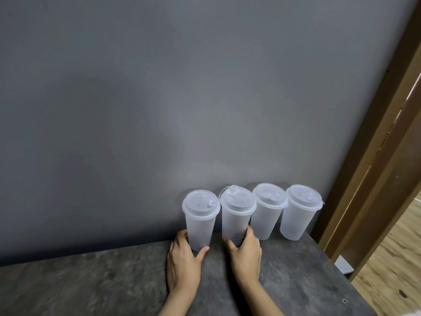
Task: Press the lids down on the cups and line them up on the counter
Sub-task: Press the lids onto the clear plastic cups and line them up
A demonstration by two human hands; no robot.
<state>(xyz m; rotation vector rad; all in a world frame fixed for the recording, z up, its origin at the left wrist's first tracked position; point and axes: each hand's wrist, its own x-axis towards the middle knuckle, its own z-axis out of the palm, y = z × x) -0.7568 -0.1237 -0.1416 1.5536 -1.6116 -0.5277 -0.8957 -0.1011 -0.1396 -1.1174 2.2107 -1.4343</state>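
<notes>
Several frosted plastic cups with clear lids stand in a row on the dark stone counter [91, 286], close to the grey wall. My left hand [183, 261] grips the base of the leftmost cup [200, 221]. The second cup [235, 216] is held near its bottom by my right hand [247, 253]. To their right, the third cup [267, 212] and the fourth cup [298, 213] stand untouched. Every cup carries a lid; the second one's lid has a raised plug at its far edge.
The grey wall [182, 99] rises right behind the cups. The counter's right edge [337, 267] drops off beside a brown door frame [373, 167], with wooden floor [391, 270] below.
</notes>
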